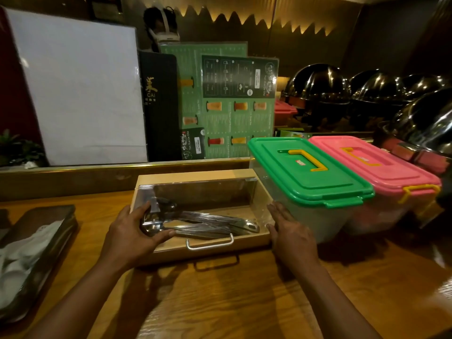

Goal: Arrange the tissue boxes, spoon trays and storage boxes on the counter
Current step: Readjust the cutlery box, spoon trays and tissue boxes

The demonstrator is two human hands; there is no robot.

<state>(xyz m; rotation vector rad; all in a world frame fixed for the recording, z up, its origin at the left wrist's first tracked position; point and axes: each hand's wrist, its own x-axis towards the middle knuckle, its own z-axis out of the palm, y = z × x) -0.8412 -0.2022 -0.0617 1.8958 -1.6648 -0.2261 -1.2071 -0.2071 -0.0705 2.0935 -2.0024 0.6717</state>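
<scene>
A wooden spoon tray (pixel 208 250) with a clear lid and a metal handle sits on the counter, with metal spoons inside. My left hand (pixel 129 233) grips its left front corner, fingers over the lid. Against the tray's right side lies my right hand (pixel 291 236), flat with its fingers apart. A clear storage box with a green lid (pixel 308 170) stands just right of the tray, touching a second box with a pink lid (pixel 381 165). At the far left lies a dark tissue box (pixel 36 253) with white tissues inside.
Behind the counter's raised ledge (pixel 97 174) lean a white board (pixel 78 89), a black menu (pixel 159 106) and green menus (pixel 227 101). Steel chafing-dish domes (pixel 320 86) line the right. A small plant (pixel 14 148) sits far left. Bare wooden counter (pixel 244 302) lies in front.
</scene>
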